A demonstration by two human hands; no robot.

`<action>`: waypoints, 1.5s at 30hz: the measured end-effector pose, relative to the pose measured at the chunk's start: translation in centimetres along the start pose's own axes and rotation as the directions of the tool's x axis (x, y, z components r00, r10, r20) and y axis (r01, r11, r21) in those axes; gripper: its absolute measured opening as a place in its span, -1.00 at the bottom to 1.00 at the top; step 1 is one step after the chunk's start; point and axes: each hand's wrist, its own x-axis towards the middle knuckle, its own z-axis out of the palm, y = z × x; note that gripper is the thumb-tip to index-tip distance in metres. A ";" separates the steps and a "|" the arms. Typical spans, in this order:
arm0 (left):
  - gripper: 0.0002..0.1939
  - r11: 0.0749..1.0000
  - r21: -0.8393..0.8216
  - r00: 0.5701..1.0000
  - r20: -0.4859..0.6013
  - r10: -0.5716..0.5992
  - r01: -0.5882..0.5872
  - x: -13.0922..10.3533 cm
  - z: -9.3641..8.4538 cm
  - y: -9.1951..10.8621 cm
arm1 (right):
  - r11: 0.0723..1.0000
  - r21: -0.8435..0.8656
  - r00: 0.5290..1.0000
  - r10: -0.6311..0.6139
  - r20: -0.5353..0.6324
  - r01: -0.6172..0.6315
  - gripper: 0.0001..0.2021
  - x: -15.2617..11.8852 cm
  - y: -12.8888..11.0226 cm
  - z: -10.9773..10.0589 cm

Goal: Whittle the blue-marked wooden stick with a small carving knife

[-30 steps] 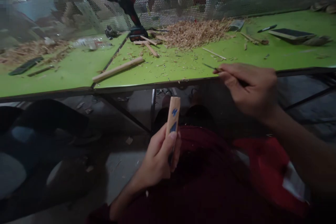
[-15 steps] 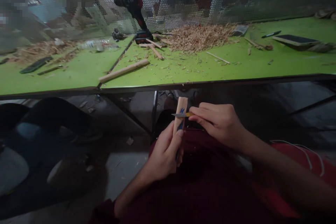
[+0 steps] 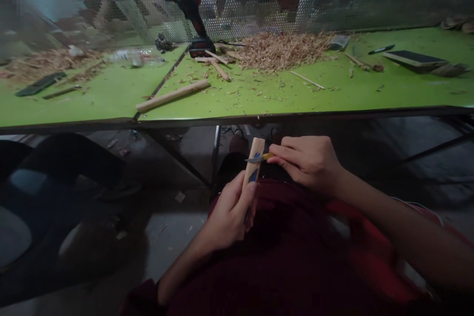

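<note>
My left hand (image 3: 230, 212) is closed around the lower part of a pale wooden stick (image 3: 255, 163), which stands nearly upright above my lap. Blue marks show on the stick's face. In my right hand (image 3: 305, 160) is a small knife (image 3: 257, 159) with a yellow handle, pinched between thumb and fingers. Its blade lies across the upper part of the stick, over one of the blue marks. The lower end of the stick is hidden by my left hand.
On the green table (image 3: 259, 101) ahead lie a wooden rod (image 3: 173, 96), a heap of wood shavings (image 3: 283, 52), a phone (image 3: 416, 57) and a pen (image 3: 381, 49). A cordless drill (image 3: 190, 15) stands before a perforated metal screen (image 3: 225, 19). Another person's legs (image 3: 70, 168) are at left.
The knife has shifted slightly up along the stick, my right hand rising a little with it. My left hand keeps its hold on the stick. The view has tilted slightly.
</note>
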 end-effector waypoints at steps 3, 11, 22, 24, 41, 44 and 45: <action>-0.71 0.999 0.033 1.000 0.026 -0.012 0.011 -1.0 0.2 0.2 | 0.980 -0.123 0.987 0.155 -0.042 -0.159 -0.78 -0.3 2.6 -1.0; -0.76 0.964 -0.263 0.997 0.051 0.052 -0.037 0.1 0.9 -0.6 | 0.846 0.305 0.864 0.490 -0.117 -0.438 -0.84 -1.7 2.5 -3.5; -0.76 0.939 -0.344 0.996 0.068 0.049 -0.023 0.5 0.9 -0.6 | 0.916 0.336 0.971 0.239 -0.013 -0.220 -0.81 -1.6 -2.8 0.1; -0.75 0.972 -0.229 0.998 0.022 0.052 -0.045 0.4 0.9 -0.5 | 0.945 0.270 0.980 0.197 -0.022 -0.184 -0.82 -1.5 -2.5 -0.1; -0.72 0.997 -0.058 0.996 0.079 0.048 -0.043 -0.9 0.3 0.2 | 0.991 0.022 0.979 0.132 -0.153 -0.130 -0.87 -0.7 1.9 -0.5; -0.72 0.996 -0.088 0.987 0.157 0.046 -0.032 -1.1 0.6 0.4 | 0.965 0.124 0.908 0.259 -0.330 -0.230 -0.84 -1.0 3.3 -1.9; -0.73 0.991 -0.129 0.990 0.128 0.055 -0.038 -0.9 0.8 0.2 | 0.946 0.176 0.883 0.318 -0.344 -0.272 -0.82 -1.1 3.2 -2.3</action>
